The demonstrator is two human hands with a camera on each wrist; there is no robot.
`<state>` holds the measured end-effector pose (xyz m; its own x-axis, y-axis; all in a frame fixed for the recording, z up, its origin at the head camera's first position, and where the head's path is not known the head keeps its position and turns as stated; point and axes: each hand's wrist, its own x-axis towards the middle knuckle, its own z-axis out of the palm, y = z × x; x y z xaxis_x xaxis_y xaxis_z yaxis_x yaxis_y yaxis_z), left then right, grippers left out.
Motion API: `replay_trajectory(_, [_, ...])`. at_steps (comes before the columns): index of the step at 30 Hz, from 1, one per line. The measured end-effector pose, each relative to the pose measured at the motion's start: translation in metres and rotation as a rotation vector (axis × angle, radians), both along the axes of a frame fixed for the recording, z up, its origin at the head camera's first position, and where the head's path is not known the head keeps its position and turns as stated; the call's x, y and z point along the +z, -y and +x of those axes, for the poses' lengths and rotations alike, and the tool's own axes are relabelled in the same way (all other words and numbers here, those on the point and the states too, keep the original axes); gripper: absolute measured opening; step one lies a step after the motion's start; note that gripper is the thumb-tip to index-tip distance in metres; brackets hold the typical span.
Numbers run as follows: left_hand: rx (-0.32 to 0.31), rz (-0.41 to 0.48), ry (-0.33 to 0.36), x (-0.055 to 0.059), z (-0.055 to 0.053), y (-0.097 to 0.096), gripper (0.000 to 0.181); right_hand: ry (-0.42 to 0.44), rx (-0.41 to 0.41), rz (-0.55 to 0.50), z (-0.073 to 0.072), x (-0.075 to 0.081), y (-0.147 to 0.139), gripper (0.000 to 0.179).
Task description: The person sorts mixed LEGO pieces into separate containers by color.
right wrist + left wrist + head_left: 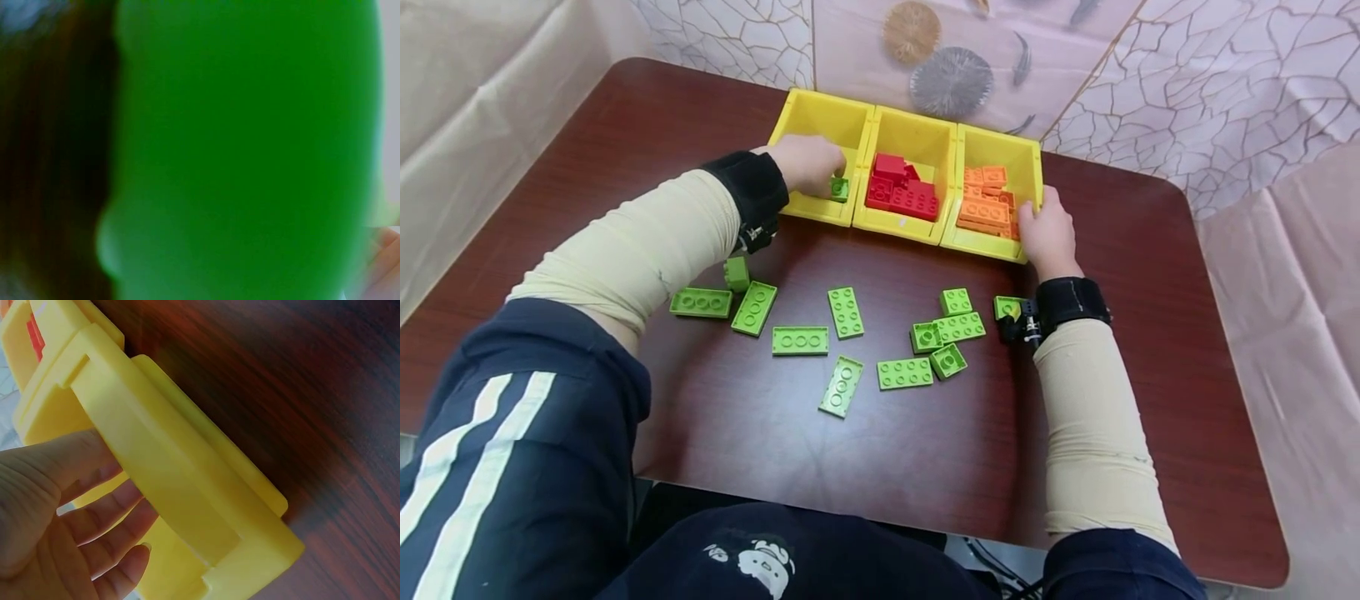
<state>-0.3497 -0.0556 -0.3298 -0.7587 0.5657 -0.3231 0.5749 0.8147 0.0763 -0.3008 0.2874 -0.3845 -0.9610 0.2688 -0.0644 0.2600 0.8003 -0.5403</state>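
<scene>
My left hand (808, 164) reaches into the left compartment of a yellow three-part bin (816, 212). A green toy brick (839, 190) shows in that compartment, just below the fingers. In the left wrist view the left hand (69, 519) has its fingers loosely extended and spread behind the bin's front rim (162, 456); the fingertips are partly hidden. My right hand (1049, 233) grips the right wall of the bin, thumb inside and fingers outside. A green brick (250, 144) fills most of the right wrist view, blurred and very near the camera.
Red bricks (902, 192) lie in the middle compartment, orange bricks (985, 208) in the right one. Several green bricks are scattered over the brown table (737, 433), among them a long brick (841, 387) in front and another brick (1007, 307) by the right wrist.
</scene>
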Motion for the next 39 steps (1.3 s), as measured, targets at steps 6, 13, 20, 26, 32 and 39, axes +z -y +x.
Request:
replay_trajectory(6, [-0.006,0.007,0.088,-0.002,-0.008,0.002,0.043,0.015,-0.004,-0.003,0.0,0.002,0.001,0.053])
replay_trajectory(13, [-0.021,0.053,0.125,-0.007,-0.012,0.006,0.043,0.016,-0.008,0.011,-0.001,0.002,0.001,0.053])
replay_trajectory(20, [-0.055,0.08,0.141,-0.008,-0.01,0.012,0.043,0.025,-0.011,0.001,-0.001,0.001,0.002,0.053])
replay_trajectory(26, [-0.055,0.171,0.081,0.0,0.006,0.023,0.042,0.01,-0.007,0.009,0.0,0.001,0.002,0.053])
replay_trajectory(32, [-0.132,0.232,0.0,0.005,0.038,0.049,0.037,0.011,0.0,0.008,0.0,0.001,0.004,0.053])
replay_trajectory(39, [-0.109,0.214,0.014,-0.004,0.065,0.083,0.036,0.018,-0.001,0.004,0.001,0.001,0.002,0.054])
